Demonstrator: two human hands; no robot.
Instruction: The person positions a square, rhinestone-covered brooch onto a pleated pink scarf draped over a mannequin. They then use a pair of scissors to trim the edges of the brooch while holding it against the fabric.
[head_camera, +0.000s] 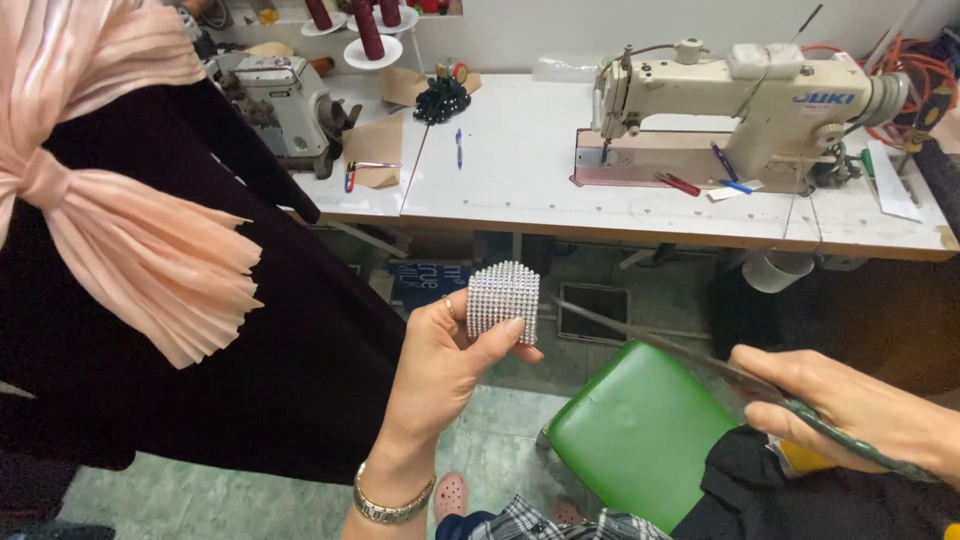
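Holding a small piece of rhinestone mesh (503, 298) up in your left hand (440, 365), you're pinching it between thumb and fingers, thumb tip pressing on its lower edge. The piece is silvery, studded in rows, rounded along the top, and it's hanging in the air over the floor, in front of the bench (520, 190) and well apart from it. A ring is showing on one finger of that hand and a metal watch (392, 503) is sitting on the wrist.

Your right hand (850, 410) is closing around a pair of scissors (700, 365). Fingers are wrapping the dark handles, and the long blades are pointing left toward the mesh, tips near it but not touching. I cannot tell whether the blades are open or shut.

Below the scissors a green padded stool seat (640, 430) is standing on the tiled floor. Dark fabric (760, 490) is lying across your lap, just beside the seat.

On the left a dark velvet garment (200, 330) is hanging, with a pleated peach bow (120, 200) tied across it.

On the bench a cream sewing machine (740, 110) is sitting at the right, with a few pens and small tools on its bed. A blue pen (459, 147) is lying mid-bench, a bunch of black beads (440, 100) farther back. A second, grey machine (275, 105) is standing at the left end, with dark red thread cones (368, 30) behind it.
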